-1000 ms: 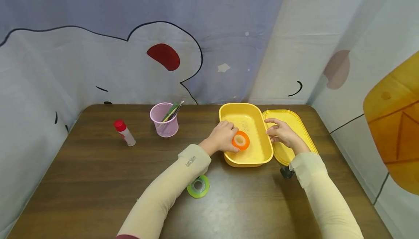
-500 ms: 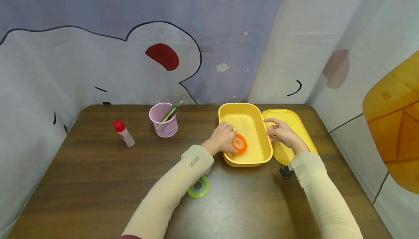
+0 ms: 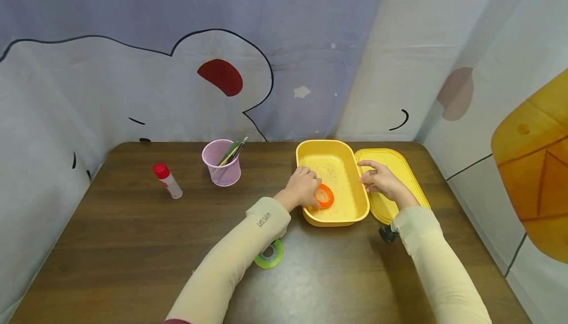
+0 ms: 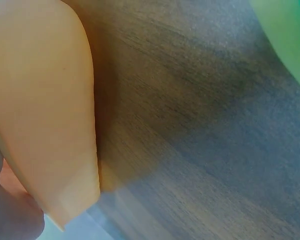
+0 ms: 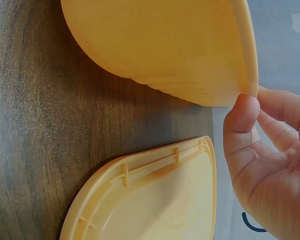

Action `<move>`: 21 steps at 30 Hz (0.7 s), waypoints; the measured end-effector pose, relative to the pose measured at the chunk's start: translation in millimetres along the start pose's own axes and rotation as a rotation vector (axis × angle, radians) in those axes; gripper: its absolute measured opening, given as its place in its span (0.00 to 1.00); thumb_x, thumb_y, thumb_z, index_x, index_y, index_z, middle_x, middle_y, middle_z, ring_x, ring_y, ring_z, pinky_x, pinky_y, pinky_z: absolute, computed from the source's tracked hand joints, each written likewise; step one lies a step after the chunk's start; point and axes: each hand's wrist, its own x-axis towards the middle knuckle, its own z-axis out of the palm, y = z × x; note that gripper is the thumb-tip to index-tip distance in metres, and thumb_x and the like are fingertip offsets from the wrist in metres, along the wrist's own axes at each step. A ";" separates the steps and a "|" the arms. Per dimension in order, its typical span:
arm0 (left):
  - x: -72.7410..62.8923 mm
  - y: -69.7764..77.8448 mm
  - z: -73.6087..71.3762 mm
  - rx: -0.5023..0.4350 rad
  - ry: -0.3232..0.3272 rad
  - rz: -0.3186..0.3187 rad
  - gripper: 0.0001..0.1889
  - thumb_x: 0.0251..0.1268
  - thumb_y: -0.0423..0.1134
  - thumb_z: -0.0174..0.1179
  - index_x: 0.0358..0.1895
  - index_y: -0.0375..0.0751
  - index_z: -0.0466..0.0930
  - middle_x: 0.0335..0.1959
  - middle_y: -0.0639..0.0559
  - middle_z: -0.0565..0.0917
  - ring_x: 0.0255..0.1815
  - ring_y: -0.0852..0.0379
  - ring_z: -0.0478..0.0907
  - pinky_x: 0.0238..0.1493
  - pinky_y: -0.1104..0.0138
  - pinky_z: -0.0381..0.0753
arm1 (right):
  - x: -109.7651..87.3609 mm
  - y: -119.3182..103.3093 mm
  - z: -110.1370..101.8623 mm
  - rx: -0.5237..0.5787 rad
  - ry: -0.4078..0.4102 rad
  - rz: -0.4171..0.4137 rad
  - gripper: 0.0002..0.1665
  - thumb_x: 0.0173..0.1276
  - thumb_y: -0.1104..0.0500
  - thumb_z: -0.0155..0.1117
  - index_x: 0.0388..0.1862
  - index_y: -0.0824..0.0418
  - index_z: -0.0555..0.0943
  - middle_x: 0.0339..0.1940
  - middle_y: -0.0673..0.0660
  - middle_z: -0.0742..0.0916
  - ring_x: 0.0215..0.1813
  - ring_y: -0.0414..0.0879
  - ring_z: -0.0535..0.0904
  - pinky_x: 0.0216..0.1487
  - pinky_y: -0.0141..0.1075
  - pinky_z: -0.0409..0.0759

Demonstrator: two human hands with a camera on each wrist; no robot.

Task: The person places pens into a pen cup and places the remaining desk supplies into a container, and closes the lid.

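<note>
Fingers of both hands are busy at a yellow box (image 3: 352, 196) on the brown bench (image 3: 133, 245). Well to their left I see a red-capped glue stick (image 3: 167, 181). Closer to the fingers comes a pink mesh cup (image 3: 226, 176) holding pens (image 3: 232, 152), and then a green tape roll (image 3: 277, 260), nearer the person, partly hidden by the left sleeve (image 3: 230, 260). Next, the left hand (image 3: 303, 187) reaches over the box's left rim, its fingers curled on the left edge of an orange tape roll (image 3: 330, 198) inside; whether that roll touches the bottom, I cannot tell. Across from it, the right hand (image 3: 386, 184) pinches the right rim between thumb and fingers. Below and right of those fingers, a yellow lid (image 3: 406, 168) lies just beside the box.
</note>
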 end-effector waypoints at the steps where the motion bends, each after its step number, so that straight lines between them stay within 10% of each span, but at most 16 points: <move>1: -0.1 -0.1 -0.1 -0.010 0.002 0.001 0.34 0.43 0.61 0.61 0.56 0.48 0.72 0.50 0.53 0.74 0.52 0.54 0.63 0.59 0.62 0.56 | 0.3 0.4 -0.1 0.000 0.000 0.000 0.33 0.63 0.69 0.48 0.66 0.66 0.52 0.29 0.53 0.77 0.23 0.40 0.71 0.24 0.27 0.74; 21: -25.4 -27.7 -10.7 -0.363 0.214 0.063 0.29 0.51 0.55 0.59 0.57 0.49 0.70 0.52 0.52 0.74 0.53 0.54 0.70 0.56 0.61 0.67 | -0.8 0.7 0.6 -0.008 -0.004 -0.006 0.33 0.63 0.69 0.49 0.66 0.66 0.52 0.29 0.54 0.77 0.24 0.39 0.71 0.26 0.30 0.76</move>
